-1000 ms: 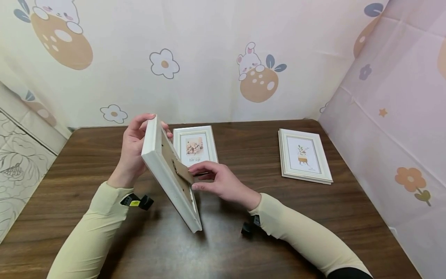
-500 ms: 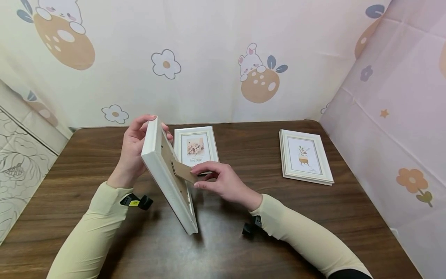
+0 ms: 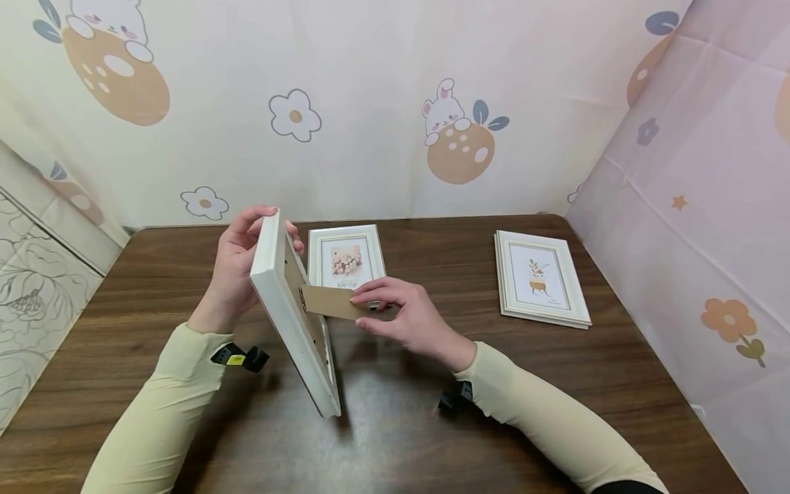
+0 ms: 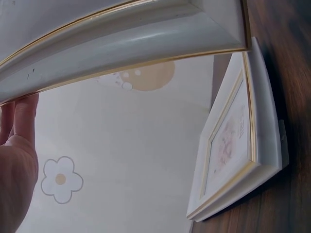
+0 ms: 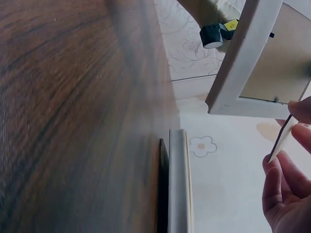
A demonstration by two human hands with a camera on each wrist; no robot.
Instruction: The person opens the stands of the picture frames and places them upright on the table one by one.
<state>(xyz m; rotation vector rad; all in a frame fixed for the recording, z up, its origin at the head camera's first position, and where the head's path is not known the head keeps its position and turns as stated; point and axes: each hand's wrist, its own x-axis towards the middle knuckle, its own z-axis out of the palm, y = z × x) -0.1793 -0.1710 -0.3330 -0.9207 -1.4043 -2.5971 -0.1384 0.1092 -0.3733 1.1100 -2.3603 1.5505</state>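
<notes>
A white picture frame [image 3: 290,322] is held upright and tilted in the head view, its brown back turned to the right. My left hand [image 3: 237,264] grips its upper edge. From the back a brown easel stand [image 3: 330,302] sticks out on its hinge, and my right hand [image 3: 410,315] pinches the free end between thumb and fingers. The right wrist view shows the stand [image 5: 282,141] edge-on in the fingers. In the left wrist view the front moulding [image 4: 131,43] has a gold edge, and part of my left hand [image 4: 19,160] shows below it.
Behind the easel stand, a smaller white frame with a flower picture [image 3: 345,257] lies on the brown wooden table [image 3: 432,453]. Farther right lie stacked white frames [image 3: 542,278] with a plant picture on top. A patterned curtain [image 3: 370,158] hangs behind.
The easel stand has swung outward from the frame's back as my right hand moved right with it. The frame's lower end has shifted left. My left hand keeps its grip.
</notes>
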